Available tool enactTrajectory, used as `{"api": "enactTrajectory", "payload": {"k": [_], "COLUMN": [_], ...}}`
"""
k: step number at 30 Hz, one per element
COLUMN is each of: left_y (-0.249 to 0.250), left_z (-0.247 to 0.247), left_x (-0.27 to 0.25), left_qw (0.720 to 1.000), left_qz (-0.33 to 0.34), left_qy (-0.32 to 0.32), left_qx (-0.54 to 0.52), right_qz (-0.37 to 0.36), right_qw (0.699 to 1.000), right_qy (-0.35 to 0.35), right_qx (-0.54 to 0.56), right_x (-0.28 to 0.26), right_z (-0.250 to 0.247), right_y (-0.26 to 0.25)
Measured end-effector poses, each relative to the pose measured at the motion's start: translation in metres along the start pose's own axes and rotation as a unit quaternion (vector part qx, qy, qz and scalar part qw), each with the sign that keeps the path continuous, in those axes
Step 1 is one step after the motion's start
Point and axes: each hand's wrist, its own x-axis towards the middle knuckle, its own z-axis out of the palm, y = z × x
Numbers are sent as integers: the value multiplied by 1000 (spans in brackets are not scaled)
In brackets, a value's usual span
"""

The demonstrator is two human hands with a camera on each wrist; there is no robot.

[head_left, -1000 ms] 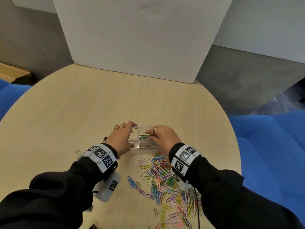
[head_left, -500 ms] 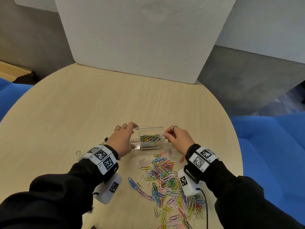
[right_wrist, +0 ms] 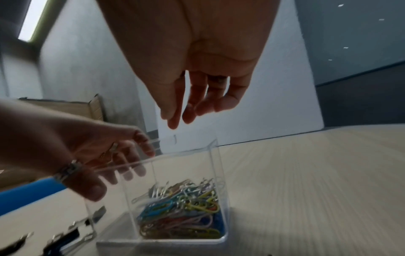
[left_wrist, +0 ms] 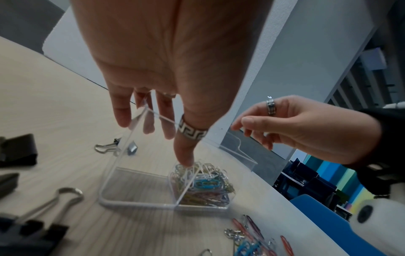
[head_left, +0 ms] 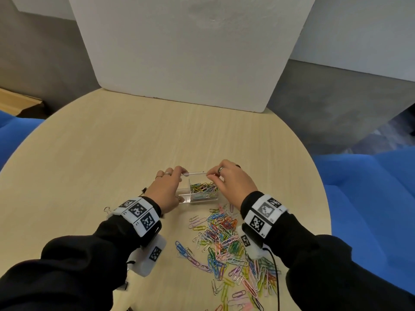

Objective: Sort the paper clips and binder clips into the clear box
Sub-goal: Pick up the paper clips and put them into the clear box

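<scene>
The clear box stands on the round table with its lid upright at the back. Its right compartment holds coloured paper clips; the left one looks bare. My left hand grips the box's left end, thumb down inside on the clips and fingers behind the wall. My right hand hovers over the right compartment with fingers hanging loose, and I see nothing in them. A loose pile of paper clips lies in front of the box. Black binder clips lie left of it.
A white foam board stands upright at the table's far edge. Blue seats flank the table. The table edge curves close on the right. Small binder clips lie by my left wrist.
My right hand went from over the box out to its right side, then came back above the right compartment. My left hand has kept its hold on the box.
</scene>
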Motion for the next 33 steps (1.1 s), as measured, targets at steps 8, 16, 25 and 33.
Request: {"api": "enactTrajectory", "payload": {"k": [8,16,25,33], "left_y": [3,3,6,6], "left_z": [-1,0,2,2], "left_x": [2,2,1,2], "left_qw": [1000,1000,1000,1000], "left_qz": [-5,-15,-25,-26], "left_qy": [-14,-8,-6,-5], "left_qx": [3,-4,-3,-1], "right_qz": [175,317,336,231], "right_qw": [963,899,899,959], "right_qy": [-194,-299,-280,-140], "right_qx": [66,-31,-23,84], "right_x": [-52,-129,-151,-137], "right_z": [-37,-33,-4,12], "right_y": [75,129,118,98]}}
